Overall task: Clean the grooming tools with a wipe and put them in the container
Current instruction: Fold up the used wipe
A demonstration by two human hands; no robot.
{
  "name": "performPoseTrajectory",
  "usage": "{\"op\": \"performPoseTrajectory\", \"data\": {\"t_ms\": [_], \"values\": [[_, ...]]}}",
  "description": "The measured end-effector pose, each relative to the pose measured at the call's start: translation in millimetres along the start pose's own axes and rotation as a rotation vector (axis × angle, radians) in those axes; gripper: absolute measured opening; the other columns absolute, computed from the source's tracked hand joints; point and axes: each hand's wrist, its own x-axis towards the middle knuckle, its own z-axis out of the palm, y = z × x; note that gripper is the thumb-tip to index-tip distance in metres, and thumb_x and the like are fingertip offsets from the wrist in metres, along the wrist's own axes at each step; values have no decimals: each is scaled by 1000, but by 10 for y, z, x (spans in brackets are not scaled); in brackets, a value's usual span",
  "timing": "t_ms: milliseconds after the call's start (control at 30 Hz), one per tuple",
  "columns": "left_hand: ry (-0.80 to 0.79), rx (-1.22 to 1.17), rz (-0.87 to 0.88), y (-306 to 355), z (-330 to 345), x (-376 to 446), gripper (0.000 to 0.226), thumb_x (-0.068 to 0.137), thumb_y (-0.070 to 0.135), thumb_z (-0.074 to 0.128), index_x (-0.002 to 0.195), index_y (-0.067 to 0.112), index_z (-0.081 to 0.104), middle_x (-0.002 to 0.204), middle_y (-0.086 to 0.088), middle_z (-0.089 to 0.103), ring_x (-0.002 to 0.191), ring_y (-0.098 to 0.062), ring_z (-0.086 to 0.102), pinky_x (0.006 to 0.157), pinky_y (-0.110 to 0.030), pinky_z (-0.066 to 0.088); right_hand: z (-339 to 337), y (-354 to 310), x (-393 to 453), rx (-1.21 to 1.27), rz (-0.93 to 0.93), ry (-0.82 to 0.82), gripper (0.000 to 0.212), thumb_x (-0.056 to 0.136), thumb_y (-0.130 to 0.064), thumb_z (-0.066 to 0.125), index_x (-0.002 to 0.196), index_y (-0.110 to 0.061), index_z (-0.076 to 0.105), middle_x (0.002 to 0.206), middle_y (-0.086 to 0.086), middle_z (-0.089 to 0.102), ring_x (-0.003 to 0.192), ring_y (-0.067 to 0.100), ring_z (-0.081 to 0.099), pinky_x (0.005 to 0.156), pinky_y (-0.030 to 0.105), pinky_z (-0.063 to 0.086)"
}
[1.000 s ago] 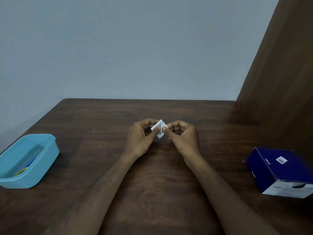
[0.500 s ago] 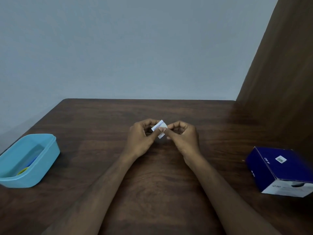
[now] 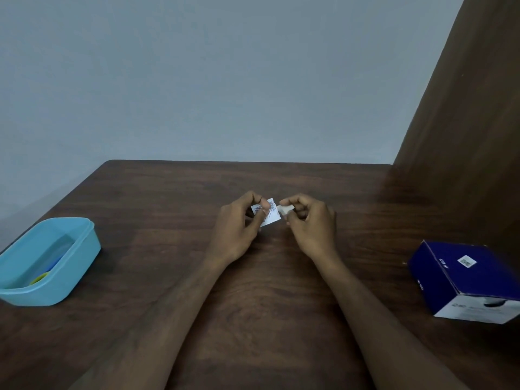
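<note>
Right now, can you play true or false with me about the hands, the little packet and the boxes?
1. Both hands are on the little white packet. True: the left hand pinches the packet and the right hand pinches the white bit at its edge.
2. The light blue container is on the right. False: it is on the left.
3. The dark blue box lies on the table. True.
4. The light blue container has a lid on. False: it is open, with something blue and yellow inside.
</note>
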Motion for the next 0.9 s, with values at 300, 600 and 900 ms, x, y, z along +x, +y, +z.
{"op": "performPoseTrajectory", "data": {"t_ms": [300, 600, 900], "values": [[-17, 0, -7, -35, 17, 10, 22, 102, 16, 71, 121, 22, 65, 115, 13, 74, 85, -2, 72, 72, -10, 49, 7, -9, 6, 99, 38, 31, 4, 87, -24, 82, 89, -27, 81, 76, -13, 78, 73, 10, 77, 78, 42, 65], [7, 0, -58, -93, 20, 31, 27, 103, 16, 68, 128, 24, 65, 117, 16, 73, 86, 4, 69, 74, -12, 51, -3, -14, 2, 73, 57, 35, 21, 86, -18, 85, 104, -27, 78, 78, -11, 77, 72, 1, 74, 81, 37, 64], [-47, -4, 1, -37, 13, 10, 29, 106, 13, 61, 133, 24, 62, 121, 15, 70, 71, 7, 62, 67, -11, 46, 39, -17, -25, 59, 45, -63, 18, 88, -16, 76, 79, -31, 78, 70, -9, 77, 66, 9, 76, 75, 43, 65]]}}
